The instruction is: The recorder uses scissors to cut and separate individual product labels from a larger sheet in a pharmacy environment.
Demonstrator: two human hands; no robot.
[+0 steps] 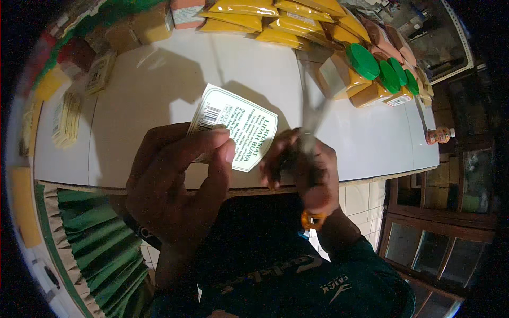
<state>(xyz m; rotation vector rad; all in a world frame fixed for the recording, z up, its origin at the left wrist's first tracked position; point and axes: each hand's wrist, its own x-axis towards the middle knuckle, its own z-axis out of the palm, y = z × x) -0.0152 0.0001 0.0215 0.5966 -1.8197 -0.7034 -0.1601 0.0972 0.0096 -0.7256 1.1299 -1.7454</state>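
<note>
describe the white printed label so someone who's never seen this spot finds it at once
At the near edge of the long white tabletop, find the person's bare left hand. It pinches a white printed label with green lettering and a black barcode. Unlike the pale yellow stacks lying at the tabletop's left, it is held up.

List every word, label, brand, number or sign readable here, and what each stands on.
I don't copy out wording; print stands on:
White label in the left hand: dark lettering, a barcode with digits.
Dark shirt: pale lettering and a logo.
Jar label, small bottle, label stack: too small to read.
</note>
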